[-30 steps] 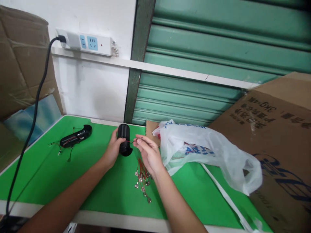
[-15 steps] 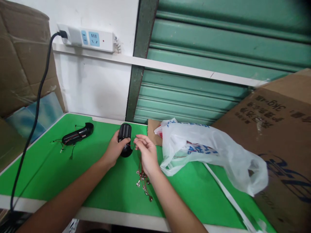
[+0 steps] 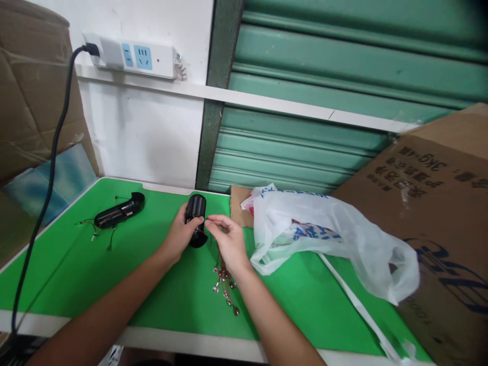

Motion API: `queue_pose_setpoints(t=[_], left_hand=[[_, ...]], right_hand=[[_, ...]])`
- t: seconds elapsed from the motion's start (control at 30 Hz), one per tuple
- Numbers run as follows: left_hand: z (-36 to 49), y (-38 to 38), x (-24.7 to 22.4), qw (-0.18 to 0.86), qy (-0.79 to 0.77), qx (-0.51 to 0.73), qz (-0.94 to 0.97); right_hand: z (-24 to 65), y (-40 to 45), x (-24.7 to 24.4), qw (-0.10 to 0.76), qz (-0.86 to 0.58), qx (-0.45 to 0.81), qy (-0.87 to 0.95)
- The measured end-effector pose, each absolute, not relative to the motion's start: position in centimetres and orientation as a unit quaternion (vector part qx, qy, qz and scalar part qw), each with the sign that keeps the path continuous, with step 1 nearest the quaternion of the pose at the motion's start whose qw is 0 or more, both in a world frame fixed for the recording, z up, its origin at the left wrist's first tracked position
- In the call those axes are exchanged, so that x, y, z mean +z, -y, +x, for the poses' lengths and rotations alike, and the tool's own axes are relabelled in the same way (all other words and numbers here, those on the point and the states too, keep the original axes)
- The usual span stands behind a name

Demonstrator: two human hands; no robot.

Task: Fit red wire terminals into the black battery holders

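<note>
My left hand grips a black plastic housing from its left side, thumb across its middle. Thin wires come out of the housing on the right. Just beside it, the thumb and forefinger of my right hand are pinched together; what they hold is too small to make out, though a thin wire runs close by. Below my right wrist lies a bunch of reddish wires with small shiny round ends. A second black housing with loose wires rests at the left on the green table top.
A white plastic bag lies over a piece of cardboard on the right. Large cardboard boxes flank both sides. A black cable hangs at the left from a wall power strip.
My right hand has moved slightly left, closer to the housing. My left hand still holds the housing in nearly the same place. The view has shifted a little.
</note>
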State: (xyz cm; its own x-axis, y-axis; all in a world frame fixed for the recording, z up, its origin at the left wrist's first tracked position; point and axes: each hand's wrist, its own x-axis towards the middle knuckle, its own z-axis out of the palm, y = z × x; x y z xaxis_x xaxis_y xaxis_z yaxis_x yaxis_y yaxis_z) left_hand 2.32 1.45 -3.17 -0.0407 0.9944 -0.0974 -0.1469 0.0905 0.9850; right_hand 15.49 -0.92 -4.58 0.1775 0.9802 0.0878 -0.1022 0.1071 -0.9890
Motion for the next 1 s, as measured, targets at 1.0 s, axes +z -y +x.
queue_pose_setpoints(t=[1.0], left_hand=[[1.1, -2.5, -1.6, 0.616, -0.377, 0.640, 0.261]], right_hand=[[21.0, 0.8, -2.5, 0.526, -0.435, 0.431, 0.590]])
